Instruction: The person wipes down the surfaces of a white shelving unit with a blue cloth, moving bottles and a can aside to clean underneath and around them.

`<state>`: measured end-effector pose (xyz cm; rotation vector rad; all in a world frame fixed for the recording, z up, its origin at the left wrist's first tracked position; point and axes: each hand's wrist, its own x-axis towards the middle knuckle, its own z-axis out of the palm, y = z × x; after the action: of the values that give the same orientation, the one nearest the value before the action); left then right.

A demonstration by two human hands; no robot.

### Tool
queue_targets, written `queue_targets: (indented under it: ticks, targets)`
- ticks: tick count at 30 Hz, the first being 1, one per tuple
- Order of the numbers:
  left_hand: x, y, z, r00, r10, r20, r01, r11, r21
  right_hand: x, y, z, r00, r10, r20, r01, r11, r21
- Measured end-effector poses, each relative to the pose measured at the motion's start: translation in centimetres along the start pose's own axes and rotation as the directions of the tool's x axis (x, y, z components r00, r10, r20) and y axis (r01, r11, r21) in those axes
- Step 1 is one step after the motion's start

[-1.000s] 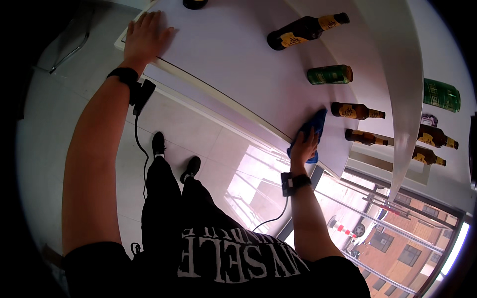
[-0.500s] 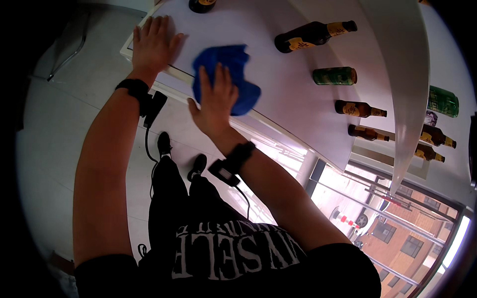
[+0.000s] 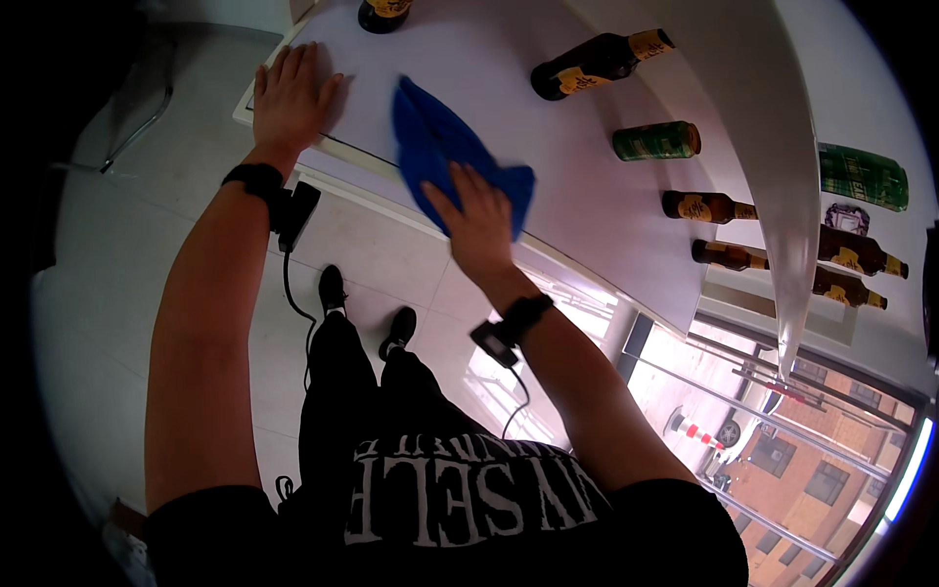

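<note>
My left hand rests flat and open on the white counter, at its near edge. My right hand lies open on a blue cloth, pressing it to the counter near that same edge, with the fingers slightly spread. Beyond the cloth stand a dark bottle with a yellow label, a green can and two brown bottles. Another bottle stands beyond my left hand, cut off by the top edge.
A curved raised shelf on the right holds another green can and more brown bottles. A metal chair frame is at upper left. A glazed opening at lower right shows a street. My feet are on a tiled floor.
My right hand swept the blue cloth from the counter's right end leftward toward my left hand, then moved it slightly back to the right. My left hand stayed on the counter.
</note>
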<state>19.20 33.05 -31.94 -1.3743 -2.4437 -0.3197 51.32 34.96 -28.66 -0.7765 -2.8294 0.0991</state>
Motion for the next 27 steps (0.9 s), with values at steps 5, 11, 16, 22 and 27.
queue_targets:
  ticks: [5,11,16,22,27]
  targets:
    - [0.0,-0.7,0.2,1.000,-0.014,-0.013,0.013,0.997,-0.070,-10.8,7.9,-2.2,0.979,0.201,0.046,-0.195,0.975,-0.105]
    - [0.6,0.7,-1.8,0.992,-0.026,0.126,0.032,0.998,-0.046,-24.1,17.4,-4.3,0.916,0.397,-0.048,-0.398,0.894,-0.205]
    - [0.1,0.8,-2.5,0.998,-0.037,0.049,0.043,0.990,-0.135,-24.4,17.2,-5.9,0.843,0.538,-0.005,-0.513,0.800,-0.311]
    - [0.2,0.9,-3.0,0.995,-0.064,0.070,0.078,0.975,-0.208,-22.4,15.8,-4.4,0.808,0.589,-0.002,-0.541,0.742,-0.396]
    - [0.1,1.0,-3.7,0.994,-0.062,0.089,0.083,0.963,-0.255,-15.8,11.0,-2.8,0.957,0.291,0.015,-0.278,0.926,-0.254]
